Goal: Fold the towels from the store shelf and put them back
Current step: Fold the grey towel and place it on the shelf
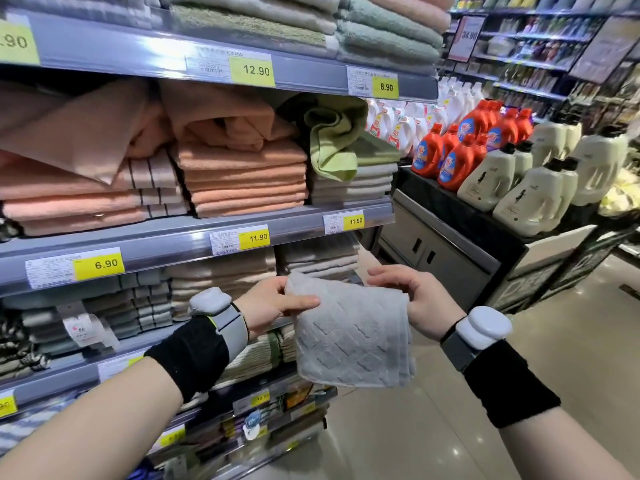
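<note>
A grey textured towel hangs folded in front of the shelf unit, held by its top edge. My left hand pinches the upper left corner with thumb on the front. My right hand grips the upper right corner. The towel's layered edges show on its right side. On the middle shelf a crumpled green towel lies on a grey stack, and loose peach towels sit rumpled on folded peach stacks.
Shelves of folded towels with yellow price tags fill the left. A low dark display with red and cream detergent bottles stands to the right. Tiled aisle floor lies below the towel.
</note>
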`<state>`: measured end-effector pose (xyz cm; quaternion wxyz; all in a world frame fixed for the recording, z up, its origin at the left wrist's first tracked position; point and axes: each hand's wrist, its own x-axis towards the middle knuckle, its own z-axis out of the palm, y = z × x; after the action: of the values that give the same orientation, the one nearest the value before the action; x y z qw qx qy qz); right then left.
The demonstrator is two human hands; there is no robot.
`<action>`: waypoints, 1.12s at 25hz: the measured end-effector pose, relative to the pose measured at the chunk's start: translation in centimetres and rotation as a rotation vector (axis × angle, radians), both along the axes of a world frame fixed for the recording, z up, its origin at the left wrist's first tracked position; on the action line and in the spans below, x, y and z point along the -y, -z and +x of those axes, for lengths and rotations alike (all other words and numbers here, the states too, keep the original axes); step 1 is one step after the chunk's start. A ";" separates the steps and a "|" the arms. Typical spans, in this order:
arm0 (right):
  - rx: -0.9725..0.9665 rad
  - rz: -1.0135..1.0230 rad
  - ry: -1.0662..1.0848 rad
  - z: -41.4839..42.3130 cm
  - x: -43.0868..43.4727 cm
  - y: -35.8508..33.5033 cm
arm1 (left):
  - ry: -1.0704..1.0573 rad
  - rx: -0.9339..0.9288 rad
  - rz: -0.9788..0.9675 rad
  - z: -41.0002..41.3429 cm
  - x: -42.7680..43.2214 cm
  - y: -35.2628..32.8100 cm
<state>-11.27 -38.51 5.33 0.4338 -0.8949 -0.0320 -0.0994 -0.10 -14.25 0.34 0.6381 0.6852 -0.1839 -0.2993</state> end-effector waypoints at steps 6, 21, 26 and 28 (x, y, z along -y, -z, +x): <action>-0.091 -0.202 -0.051 -0.1 -0.1 1.3 | -0.020 0.212 0.086 0.3 -0.5 0.8; -1.027 1.134 0.249 1.4 -1.7 6.9 | -0.109 0.428 -0.001 0.4 0.7 0.2; -0.866 1.357 0.284 2.8 -2.6 8.2 | 0.145 0.616 0.087 0.3 -0.2 1.8; -0.846 1.258 0.323 3.0 -3.4 8.5 | 0.232 0.739 0.131 0.2 -0.8 2.1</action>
<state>-8.25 -35.11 -3.18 0.8159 -0.4357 0.3297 0.1891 0.07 -13.43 -1.79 0.4457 0.7606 -0.4581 -0.1139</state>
